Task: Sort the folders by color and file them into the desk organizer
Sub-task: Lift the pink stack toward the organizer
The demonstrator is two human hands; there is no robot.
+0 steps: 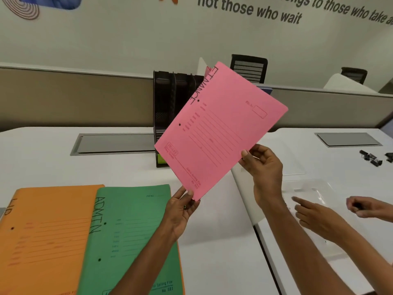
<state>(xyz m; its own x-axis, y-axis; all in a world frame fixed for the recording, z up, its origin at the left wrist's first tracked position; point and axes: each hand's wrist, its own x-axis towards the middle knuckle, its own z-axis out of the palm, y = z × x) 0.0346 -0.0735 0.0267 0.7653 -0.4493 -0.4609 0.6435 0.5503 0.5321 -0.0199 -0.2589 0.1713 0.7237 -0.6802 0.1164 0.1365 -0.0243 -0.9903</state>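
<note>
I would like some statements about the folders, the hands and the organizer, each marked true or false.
1. Both hands hold the pink folder in the air. True: the left hand grips its lower corner and the right hand its right edge.
2. The pink folder is labelled ADMIN. False: it reads FINANCE; ADMIN is on the green folder.
3. The green folder lies partly on the orange folder. True.
4. The pink folder already stands in the black desk organizer. False: it is held in front of it.
5. The orange folder is upright. False: it lies flat on the desk.
</note>
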